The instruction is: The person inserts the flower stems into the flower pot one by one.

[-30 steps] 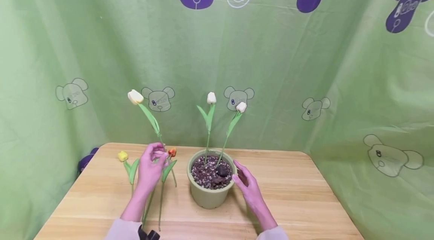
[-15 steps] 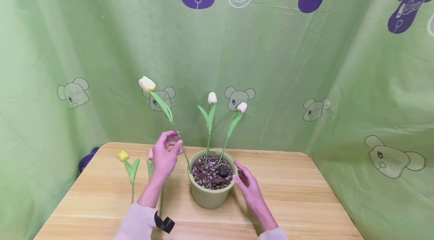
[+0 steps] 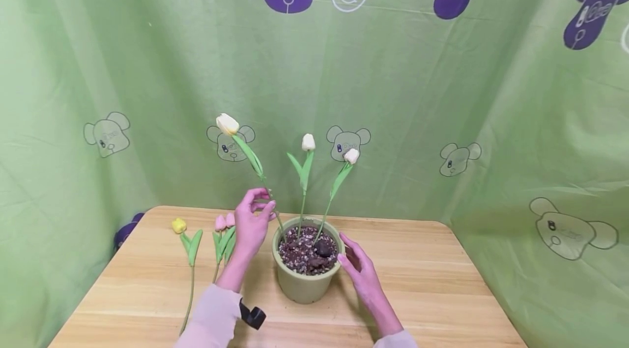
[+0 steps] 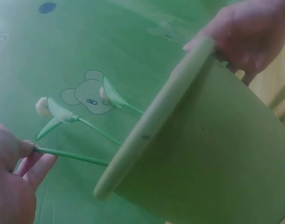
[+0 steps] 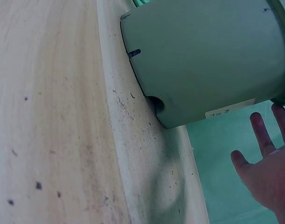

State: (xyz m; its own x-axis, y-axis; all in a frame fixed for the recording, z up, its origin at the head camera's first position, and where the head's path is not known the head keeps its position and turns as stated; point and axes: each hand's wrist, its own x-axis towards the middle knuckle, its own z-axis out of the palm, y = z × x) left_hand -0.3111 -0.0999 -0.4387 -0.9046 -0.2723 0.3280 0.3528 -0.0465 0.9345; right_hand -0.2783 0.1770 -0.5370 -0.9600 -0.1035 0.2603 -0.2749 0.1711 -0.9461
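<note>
My left hand [image 3: 251,226] pinches the green stem of a white tulip [image 3: 227,124] between thumb and fingers. That stem leans left, and its lower end reaches the dark soil [image 3: 295,256] on the left side of a green flowerpot [image 3: 303,287]. Two other white tulips, one upright [image 3: 308,142] and one tilted right [image 3: 351,156], stand in the same soil. On the pot's right side my right hand [image 3: 366,277] touches the rim with thumb and forefinger spread. The right wrist view shows that hand's other fingers [image 5: 261,133] extended beside the pot.
A yellow tulip [image 3: 179,225] lies on the wooden table [image 3: 403,277] at left. Pink tulips [image 3: 220,222] lie beside it, partly behind my left arm. A dark lump [image 3: 322,248] sits on the soil. Green patterned cloth [image 3: 393,91] encloses the table's back and sides.
My left hand has carried the white tulip rightward from above the lying flowers, and its stem end is now inside the pot. The right hand has stayed at the rim.
</note>
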